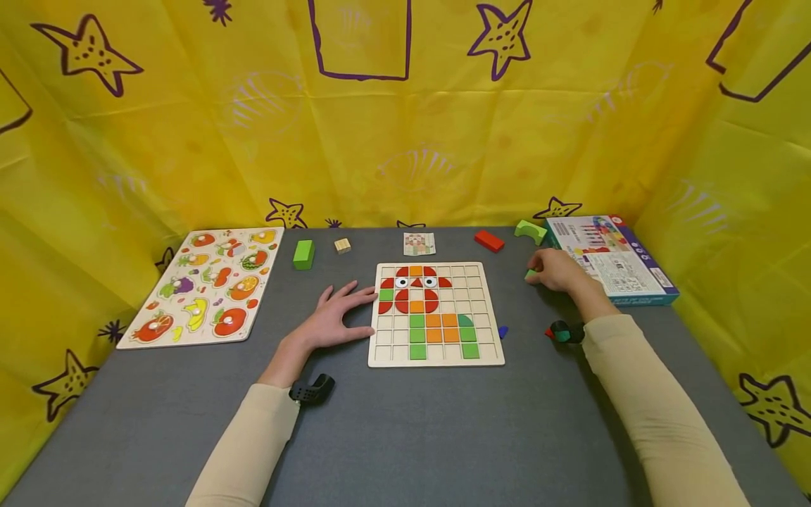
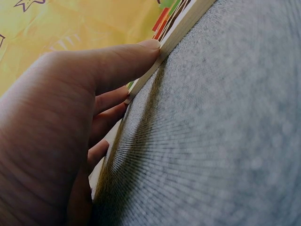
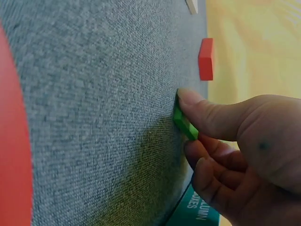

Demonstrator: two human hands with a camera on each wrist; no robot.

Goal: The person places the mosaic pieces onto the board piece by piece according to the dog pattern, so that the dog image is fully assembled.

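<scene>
Leftmost on the counter (image 1: pixel 405 436) lies a fruit puzzle (image 1: pixel 205 285), well apart from both hands, with a green block (image 1: pixel 303 254) and a small wood cube (image 1: pixel 342 245) just beyond it. Next comes the left hand (image 1: pixel 332 320), flat with fingers spread, its tips against the left edge of the grid board (image 1: pixel 484 310); the wrist view shows the thumb (image 2: pixel 117 66) pressed to that edge. If this hand lifts or shoves, I judge the board could slide on the cloth and jog the owl tiles (image 1: pixel 415 296) out of their cells. Behind the board sits a pattern card (image 1: pixel 419 243), then a red block (image 1: pixel 488 240) and a green arch (image 1: pixel 529 230). A tiny blue piece (image 1: pixel 503 330) rests just beside the board's right edge and could be swept off by a sleeve. Farther right, the right hand (image 1: pixel 554 270) pinches a small green tile (image 3: pixel 184 122), which is low on the counter, near the box (image 1: pixel 611 257). The pinch takes only the tile's thin edges, so it may well flip or slip free on lifting, and the knuckles could nudge the box
</scene>
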